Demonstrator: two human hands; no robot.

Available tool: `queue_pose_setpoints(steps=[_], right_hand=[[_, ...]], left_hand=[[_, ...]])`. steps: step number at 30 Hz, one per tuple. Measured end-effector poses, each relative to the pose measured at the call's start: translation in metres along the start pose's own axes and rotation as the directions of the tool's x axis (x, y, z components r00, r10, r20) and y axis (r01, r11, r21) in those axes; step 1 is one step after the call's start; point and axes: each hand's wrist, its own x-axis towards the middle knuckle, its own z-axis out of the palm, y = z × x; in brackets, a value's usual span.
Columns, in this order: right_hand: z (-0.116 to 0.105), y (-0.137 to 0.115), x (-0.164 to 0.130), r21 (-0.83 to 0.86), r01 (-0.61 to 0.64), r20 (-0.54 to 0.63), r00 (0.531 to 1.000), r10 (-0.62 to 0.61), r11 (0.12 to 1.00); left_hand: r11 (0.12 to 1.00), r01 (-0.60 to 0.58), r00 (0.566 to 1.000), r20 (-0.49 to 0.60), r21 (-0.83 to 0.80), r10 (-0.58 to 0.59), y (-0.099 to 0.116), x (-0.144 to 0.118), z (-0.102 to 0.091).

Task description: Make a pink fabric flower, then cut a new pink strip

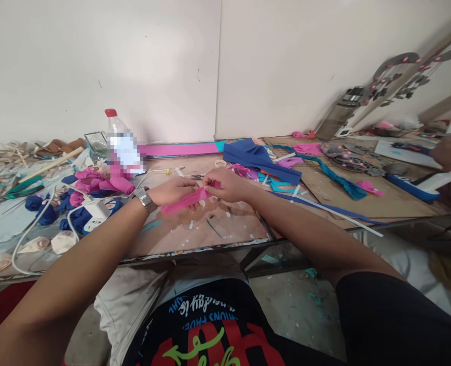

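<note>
Pink fabric strip [180, 203] pinched by left hand [175, 191] and right hand [222, 185]; looking thin, it could tear under uneven pulling.

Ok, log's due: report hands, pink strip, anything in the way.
Left hand and right hand both gripping pink strip. Strip held over tabletop. Small scraps lying nearby; no obstruction seen.

The person wears a black printed T-shirt [210, 323], silver wristwatch [146, 199].

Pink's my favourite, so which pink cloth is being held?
The pink strip between the left hand and the right hand; the other pink cloths lie elsewhere, out of both hands.
</note>
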Motion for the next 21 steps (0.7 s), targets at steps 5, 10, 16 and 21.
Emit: queue_pose_setpoints(steps=[5, 10, 16, 21], right_hand=[[0.0011, 0.0005, 0.0003, -0.013, -0.009, 0.008, 1.000, 0.009, 1.000], [0.0038, 0.0028, -0.0001, -0.008, -0.010, 0.004, 1.000, 0.010, 1.000], [0.0047, 0.0049, -0.0005, 0.000, 0.020, 0.002, 1.000, -0.020, 1.000], [0.0060, 0.0051, 0.0006, -0.048, 0.056, 0.001, 0.998, -0.056, 0.997]], left_hand=[[0.998, -0.026, 1.000, 0.010, 0.060, 0.026, -0.0081, 0.0027, -0.0038], [0.999, -0.034, 0.999, 0.003, 0.011, 0.034, -0.0057, 0.0024, -0.0015], [0.994, -0.098, 0.995, -0.022, 0.041, 0.099, -0.0065, 0.0028, 0.0009], [0.978, -0.113, 0.991, -0.045, 0.176, 0.123, -0.0105, 0.0049, -0.0007]])
